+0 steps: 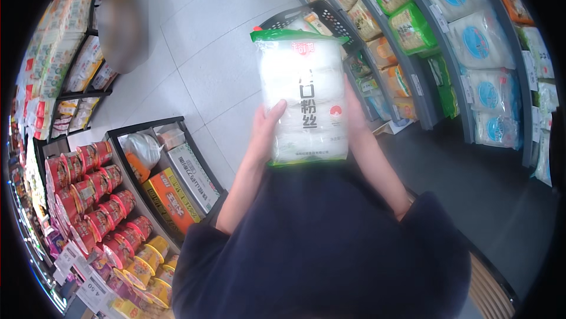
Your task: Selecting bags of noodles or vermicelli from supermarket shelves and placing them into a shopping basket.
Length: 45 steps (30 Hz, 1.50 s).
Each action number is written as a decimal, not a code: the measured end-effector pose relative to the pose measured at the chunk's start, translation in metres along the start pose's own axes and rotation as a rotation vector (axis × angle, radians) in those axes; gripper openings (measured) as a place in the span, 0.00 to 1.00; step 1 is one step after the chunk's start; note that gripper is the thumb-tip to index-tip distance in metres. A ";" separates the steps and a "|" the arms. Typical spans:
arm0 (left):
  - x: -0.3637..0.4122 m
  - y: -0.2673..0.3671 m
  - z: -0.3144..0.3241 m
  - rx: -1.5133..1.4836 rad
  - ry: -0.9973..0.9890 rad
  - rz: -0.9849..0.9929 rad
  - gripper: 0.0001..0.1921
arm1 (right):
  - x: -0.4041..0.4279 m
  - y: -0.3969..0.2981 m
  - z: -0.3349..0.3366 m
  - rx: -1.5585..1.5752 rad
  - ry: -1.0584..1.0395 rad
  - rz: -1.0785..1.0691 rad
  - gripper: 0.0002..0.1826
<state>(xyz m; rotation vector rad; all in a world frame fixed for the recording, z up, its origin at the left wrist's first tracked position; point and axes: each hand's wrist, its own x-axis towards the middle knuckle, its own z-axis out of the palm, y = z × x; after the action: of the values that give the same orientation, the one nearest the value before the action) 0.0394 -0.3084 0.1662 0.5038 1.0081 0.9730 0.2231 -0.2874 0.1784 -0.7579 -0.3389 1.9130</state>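
Observation:
A clear plastic bag of white glass noodles with green top and bottom edges is held upright before my chest. Printed characters run down its front, and bright glare washes out the upper part. My left hand grips the bag's left side, the thumb lying across the front. On the opposite side my right hand supports it, with most of those fingers hidden behind the bag. Just beyond the bag is a black perforated shopping basket containing packaged goods, partly covered by the bag.
On the right, grey shelves carry bagged noodles and green packs. Red instant-noodle cups and yellow cups are stacked at left. Cartons fill a low rack. A blurred shape stands on the tiled floor.

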 end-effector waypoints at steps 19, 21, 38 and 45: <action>0.039 0.013 -0.019 0.242 0.092 0.146 0.24 | 0.036 -0.001 0.013 -0.004 -0.156 0.036 0.30; 0.047 0.004 -0.016 -0.130 -0.108 -0.126 0.23 | 0.037 -0.007 0.012 -0.026 -0.172 -0.012 0.31; 0.122 -0.004 0.117 0.446 -0.218 -0.061 0.39 | 0.008 -0.130 -0.105 0.232 0.125 -0.272 0.27; 0.159 0.017 0.171 0.001 -0.630 -0.244 0.31 | -0.010 -0.178 -0.150 0.109 0.214 -0.367 0.31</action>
<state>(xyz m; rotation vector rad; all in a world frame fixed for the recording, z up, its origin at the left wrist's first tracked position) 0.2118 -0.1507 0.1849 0.6207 0.4845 0.5369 0.4480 -0.2301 0.1633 -0.7620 -0.2207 1.4799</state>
